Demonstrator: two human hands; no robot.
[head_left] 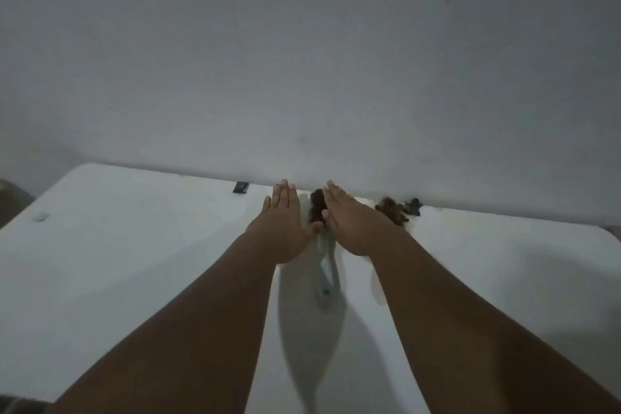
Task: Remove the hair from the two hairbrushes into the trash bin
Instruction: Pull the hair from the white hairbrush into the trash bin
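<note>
Bare limbs of a person, seen over the white table (134,245).

The left forearm (201,312) and right forearm (453,312) are shown uncovered from the table's near edge up to the wrists, with skin exposed along their whole visible length. The left hand (280,228) and right hand (353,228), toward the table's far edge, are likewise bare, and short, rounded nails are seen at the fingertips. Some striped fabric (20,406) is glimpsed at the table's near left corner; whether it is worn cannot be told.
</note>
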